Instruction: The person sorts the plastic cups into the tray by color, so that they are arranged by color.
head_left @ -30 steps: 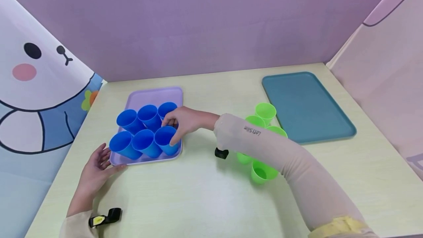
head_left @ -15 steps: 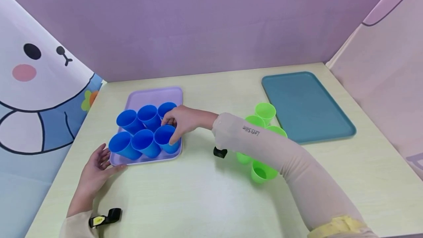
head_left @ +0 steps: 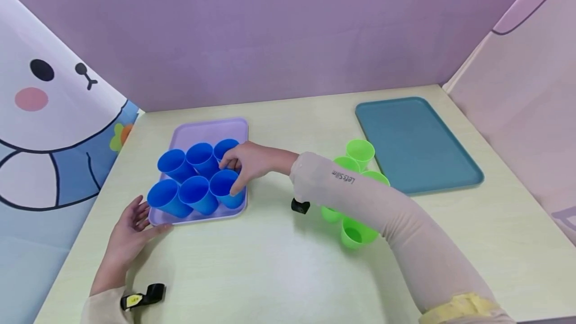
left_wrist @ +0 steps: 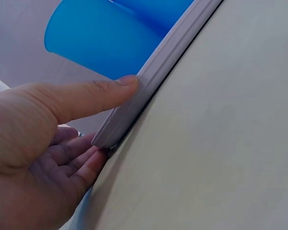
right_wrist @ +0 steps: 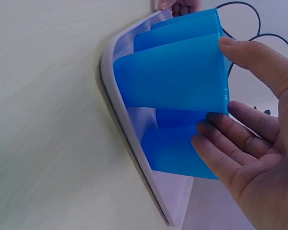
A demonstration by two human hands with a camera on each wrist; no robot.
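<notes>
Right hand (head_left: 250, 162) pinches near right blue cup (head_left: 222, 188); left hand (head_left: 129, 236), spread, touches left tray (head_left: 208, 132); apparent step, positioning; next move seemingly needs neighbour clearance.

The near table (head_left: 252, 264) gives passage, blue cups (head_left: 195, 191) block the left, and a sleeve (head_left: 366, 196) seemingly overhangs green cups (head_left: 355, 236).

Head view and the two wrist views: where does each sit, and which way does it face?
Head: on the person's head, facing forward and down at blue cups, lilac tray and green cups; left hand, right hand and sleeves show.
Left wrist: on that wrist, facing the lilac tray's edge; left hand shows.
Right wrist: on that wrist, facing the blue cups; right hand and part of the left show.
Head and right wrist both show both hands.
</notes>
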